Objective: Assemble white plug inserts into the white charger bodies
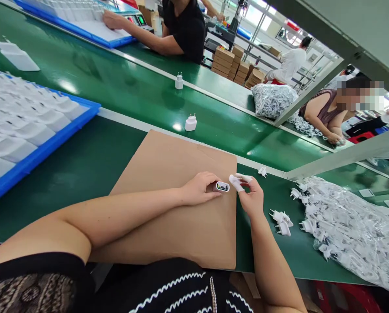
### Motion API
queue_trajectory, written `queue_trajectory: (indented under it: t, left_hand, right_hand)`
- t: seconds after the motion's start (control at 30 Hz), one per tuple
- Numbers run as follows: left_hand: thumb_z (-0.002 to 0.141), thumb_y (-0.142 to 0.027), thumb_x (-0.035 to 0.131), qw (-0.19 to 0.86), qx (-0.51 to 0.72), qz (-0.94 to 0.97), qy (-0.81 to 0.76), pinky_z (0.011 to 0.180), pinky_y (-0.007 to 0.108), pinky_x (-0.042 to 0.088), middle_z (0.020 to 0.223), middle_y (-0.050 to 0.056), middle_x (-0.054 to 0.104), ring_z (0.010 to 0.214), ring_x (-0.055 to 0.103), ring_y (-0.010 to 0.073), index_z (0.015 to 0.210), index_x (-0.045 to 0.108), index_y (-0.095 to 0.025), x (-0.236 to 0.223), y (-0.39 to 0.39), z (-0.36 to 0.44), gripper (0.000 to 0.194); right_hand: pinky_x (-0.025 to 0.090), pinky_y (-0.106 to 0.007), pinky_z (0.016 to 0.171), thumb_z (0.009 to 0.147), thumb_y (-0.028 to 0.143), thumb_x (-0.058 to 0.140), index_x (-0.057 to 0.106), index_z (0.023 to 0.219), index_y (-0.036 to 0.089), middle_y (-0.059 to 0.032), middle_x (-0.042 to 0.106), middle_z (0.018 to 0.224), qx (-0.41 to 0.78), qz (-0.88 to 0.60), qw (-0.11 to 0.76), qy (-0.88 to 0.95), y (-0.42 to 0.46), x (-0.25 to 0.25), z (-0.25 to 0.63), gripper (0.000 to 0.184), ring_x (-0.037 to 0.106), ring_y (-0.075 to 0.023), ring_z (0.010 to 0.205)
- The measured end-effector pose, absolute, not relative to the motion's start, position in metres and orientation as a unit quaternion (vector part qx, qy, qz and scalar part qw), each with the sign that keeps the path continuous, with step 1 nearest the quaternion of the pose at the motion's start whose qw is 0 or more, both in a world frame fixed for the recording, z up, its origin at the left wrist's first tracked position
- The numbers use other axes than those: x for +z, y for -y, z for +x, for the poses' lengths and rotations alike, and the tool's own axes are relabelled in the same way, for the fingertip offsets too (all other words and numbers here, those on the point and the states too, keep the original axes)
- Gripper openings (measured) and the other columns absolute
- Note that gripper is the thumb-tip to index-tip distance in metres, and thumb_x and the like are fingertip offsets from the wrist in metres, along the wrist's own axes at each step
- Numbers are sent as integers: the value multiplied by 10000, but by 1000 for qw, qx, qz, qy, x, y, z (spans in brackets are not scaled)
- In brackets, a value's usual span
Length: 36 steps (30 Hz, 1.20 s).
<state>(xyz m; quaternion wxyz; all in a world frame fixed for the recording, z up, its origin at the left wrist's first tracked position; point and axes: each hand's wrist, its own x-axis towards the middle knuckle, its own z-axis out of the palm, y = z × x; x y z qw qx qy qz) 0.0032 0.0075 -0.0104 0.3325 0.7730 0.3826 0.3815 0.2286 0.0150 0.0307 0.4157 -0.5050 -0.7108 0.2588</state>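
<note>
**Charger housing being held open-end up over the cardboard sheet**

Charger housing (pixel 221 187) is sitting at the far edge of the cardboard sheet (pixel 168 182), pinched in the left hand (pixel 199 188) with its open end facing the camera; internals are showing inside. Left hand is gripping it closed around the body, forearm lying across the sheet.

Right hand (pixel 251 198) is hovering just beside it, fingers curled, taped fingertips (pixel 235 182) pointing at the opening. Looks like a small white piece is lying across them, but I can't tell if it's a part or only the tape.

My read for doing this step well: keep the housing braced on the cardboard, line the mating piece square to the opening before pressing, and don't let the fingertips cover the cavity.

Loose plug pieces (pixel 281 219) are lying on the green bench to the right, next to a heap of bagged white parts (pixel 354 230). Blue tray (pixel 51 139) of finished white chargers is sitting left. Further out, two chargers (pixel 191 123) are standing on the conveyor belt (pixel 132 87). Other people are working on the far side.
</note>
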Motion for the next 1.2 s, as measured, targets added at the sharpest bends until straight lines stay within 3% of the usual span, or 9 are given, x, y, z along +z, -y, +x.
queue_trajectory:
  t: [0.3,0.47,0.67,0.9,1.07,1.13,1.2]
  left_hand:
    - [912,-432,766,346,405,754,-384,905,385,506,1011,72,765,961,673,239,1029,742,-197,-14,-12,6,263]
    - [919,-432,753,358,399,754,-380,929,397,513,1065,80,775,993,682,249,1059,756,-203,-12,-11,5,268]
    - [927,-422,738,358,402,753,-379,954,402,513,1087,81,776,1020,685,253,1089,762,-214,-12,-11,5,264]
    - [891,-418,777,359,408,746,-385,945,397,509,1036,77,779,998,682,253,1031,756,-195,-16,-13,6,264]
    - [880,-419,773,349,407,742,-403,919,393,519,1000,67,776,956,686,249,998,762,-213,-12,-10,6,238]
    - [890,-441,748,352,404,739,-409,927,402,527,1004,68,776,951,687,251,990,766,-224,-8,-7,8,240]
    - [903,-462,714,361,394,739,-411,934,415,542,1016,75,777,972,689,262,986,769,-234,-5,-3,9,249]
  right_hand:
    - [584,-400,924,982,249,581,686,1291,270,-92,732,1141,141,-437,350,817,2,31,214,327,692,-234,1059]
    - [591,-401,889,996,264,578,713,1181,283,-77,753,1068,115,-424,367,820,1,32,213,229,709,-233,1005]
    - [583,-408,884,963,240,578,726,1161,286,-68,765,1059,115,-445,311,832,1,36,213,251,701,-245,1003]
    - [477,-454,1028,859,103,554,720,942,278,-27,717,850,25,-454,270,849,-2,41,205,255,643,-234,878]
    - [445,-399,887,827,147,639,685,764,250,-26,672,760,34,-508,266,819,-1,34,204,129,573,-224,798]
    - [451,-380,873,858,210,670,738,812,253,-16,671,750,84,-505,295,807,-1,27,206,92,584,-209,774]
    - [454,-391,957,887,282,703,792,1013,298,-2,716,815,132,-478,328,804,-6,19,210,156,634,-201,822]
